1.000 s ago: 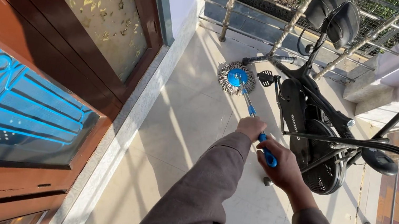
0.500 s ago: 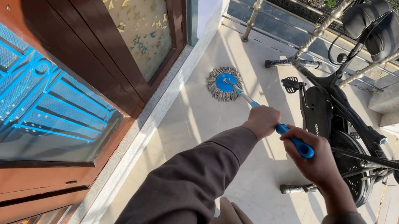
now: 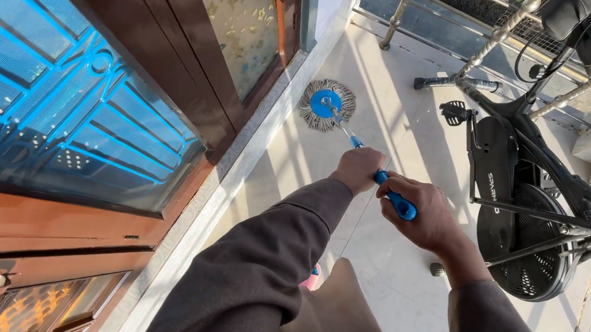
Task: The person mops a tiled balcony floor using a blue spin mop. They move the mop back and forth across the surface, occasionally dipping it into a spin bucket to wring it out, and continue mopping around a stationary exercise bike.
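A: Where was the mop (image 3: pixel 353 140) rel. to the hands?

B: Both hands were on its handle. Left hand (image 3: pixel 356 169) was wrapped round the shaft, further along twd the head. Right hand (image 3: pixel 422 214) sat just behind it, nearer the body, fist closed on the blue grip at the handle's end. The two hands were nearly touching.

A: And the mop head (image 3: pixel 327 105)?

B: Round, grey strands w/ a blue disc in the middle, flat on the pale tiled floor (image 3: pixel 373 273). It lay beyond the hands, far and a bit left, close to the stone sill under the wooden door (image 3: pixel 135 30). The shaft ran from the hands straight out to it.

A: What was around?

B: Door frame w/ blue-lit glass filled the left side. A black exercise bike (image 3: pixel 519 201) stood on the right, near the right hand but not touching it. A metal railing (image 3: pixel 489 43) crossed the far side, w/ the bike's seat up against it. Brown sleeves covered both arms, and a bit of pink showed low down betw. them, too small to tell what.
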